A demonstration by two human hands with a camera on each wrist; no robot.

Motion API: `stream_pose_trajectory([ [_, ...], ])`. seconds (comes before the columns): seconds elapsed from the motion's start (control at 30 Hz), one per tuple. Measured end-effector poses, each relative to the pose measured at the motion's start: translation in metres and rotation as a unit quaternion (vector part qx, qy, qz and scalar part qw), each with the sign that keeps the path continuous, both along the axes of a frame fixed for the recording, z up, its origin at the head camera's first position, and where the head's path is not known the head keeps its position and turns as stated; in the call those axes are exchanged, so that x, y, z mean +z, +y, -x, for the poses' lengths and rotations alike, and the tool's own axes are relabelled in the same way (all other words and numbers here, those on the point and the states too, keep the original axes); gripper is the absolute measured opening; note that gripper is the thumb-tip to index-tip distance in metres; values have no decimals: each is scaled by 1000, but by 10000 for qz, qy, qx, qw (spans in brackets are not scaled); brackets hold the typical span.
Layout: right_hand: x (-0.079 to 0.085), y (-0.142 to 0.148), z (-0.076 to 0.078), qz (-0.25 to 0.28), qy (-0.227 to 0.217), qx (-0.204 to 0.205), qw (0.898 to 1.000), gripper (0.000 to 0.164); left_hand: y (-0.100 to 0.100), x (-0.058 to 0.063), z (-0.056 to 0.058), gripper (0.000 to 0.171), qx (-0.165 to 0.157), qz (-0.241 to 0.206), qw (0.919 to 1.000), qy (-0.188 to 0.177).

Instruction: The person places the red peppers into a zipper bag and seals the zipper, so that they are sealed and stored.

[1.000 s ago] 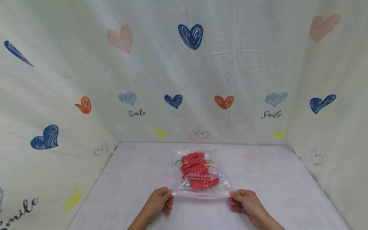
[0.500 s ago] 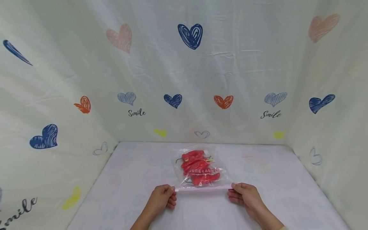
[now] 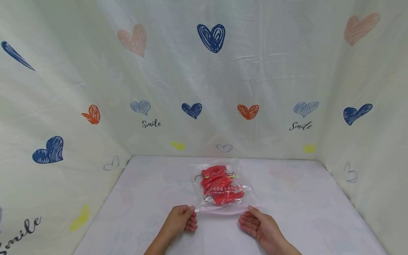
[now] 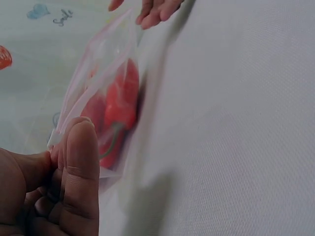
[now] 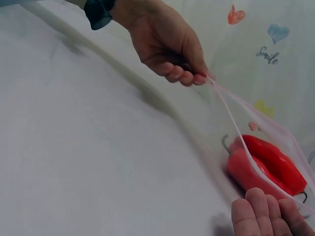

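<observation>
A clear zip bag [image 3: 223, 212] with a pink strip along its near edge lies flat on the table. Several red chili peppers [image 3: 219, 181] with green stems are inside it. In the head view my left hand [image 3: 180, 221] pinches the bag's near left corner between thumb and curled fingers. My right hand [image 3: 262, 228] is beside the right part of the strip, palm turned inward. Its fingers [image 5: 257, 216] look fairly straight in the right wrist view, by the lower lip of the bag. There the bag's mouth [image 5: 234, 118] gapes between two pink edges.
The table [image 3: 153, 187] wears a pale cloth. Behind and at both sides hangs a whitish curtain [image 3: 223, 78] printed with hearts and "Smile" lettering. A dark band [image 5: 98, 14] circles the left wrist.
Over the last second the bag's near edge has shifted slightly away. My right hand has let go of the right corner and moved left along the strip, while my left hand keeps its pinch.
</observation>
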State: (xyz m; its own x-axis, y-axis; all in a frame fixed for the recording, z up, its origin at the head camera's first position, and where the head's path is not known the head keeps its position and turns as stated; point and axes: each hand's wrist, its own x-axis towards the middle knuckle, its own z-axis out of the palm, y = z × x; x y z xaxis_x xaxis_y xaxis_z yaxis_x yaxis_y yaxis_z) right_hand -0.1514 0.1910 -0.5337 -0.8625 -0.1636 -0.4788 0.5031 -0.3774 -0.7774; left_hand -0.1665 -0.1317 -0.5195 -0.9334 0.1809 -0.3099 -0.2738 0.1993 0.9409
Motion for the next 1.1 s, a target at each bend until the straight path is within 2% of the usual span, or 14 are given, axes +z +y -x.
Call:
stream_pose_trajectory([
  [0.27, 3, -45, -5, 69, 2, 761, 9971, 50, 4, 2, 0, 40, 56, -60, 10000, -30],
  [0.4, 3, -74, -6, 127, -13, 970, 9952, 47, 3, 2, -1, 40, 31, -138, 9999, 44],
  [0.53, 2, -101, -7, 426, 7, 1134, 9926, 40, 3, 1, -2, 40, -44, -249, 9996, 117],
  [0.63, 1, -117, -8, 713, 101, 1120, 9911, 35, 3, -1, -4, 39, -114, -327, 9992, 207],
  [0.73, 0, -130, -7, 983, 172, 1010, 9899, 33, 2, -3, -5, 37, -107, -64, 9988, 484],
  [0.87, 0, -142, -6, 1095, 131, 920, 9896, 34, 2, -3, -7, 36, -24, 411, 9962, 770],
  [0.97, 0, -146, -5, 976, 94, 834, 9917, 31, 3, -2, -9, 35, -37, 362, 9968, 718],
  [1.1, 1, -149, -4, 837, 70, 695, 9940, 27, 3, -3, -9, 35, -129, 64, 9983, 562],
])
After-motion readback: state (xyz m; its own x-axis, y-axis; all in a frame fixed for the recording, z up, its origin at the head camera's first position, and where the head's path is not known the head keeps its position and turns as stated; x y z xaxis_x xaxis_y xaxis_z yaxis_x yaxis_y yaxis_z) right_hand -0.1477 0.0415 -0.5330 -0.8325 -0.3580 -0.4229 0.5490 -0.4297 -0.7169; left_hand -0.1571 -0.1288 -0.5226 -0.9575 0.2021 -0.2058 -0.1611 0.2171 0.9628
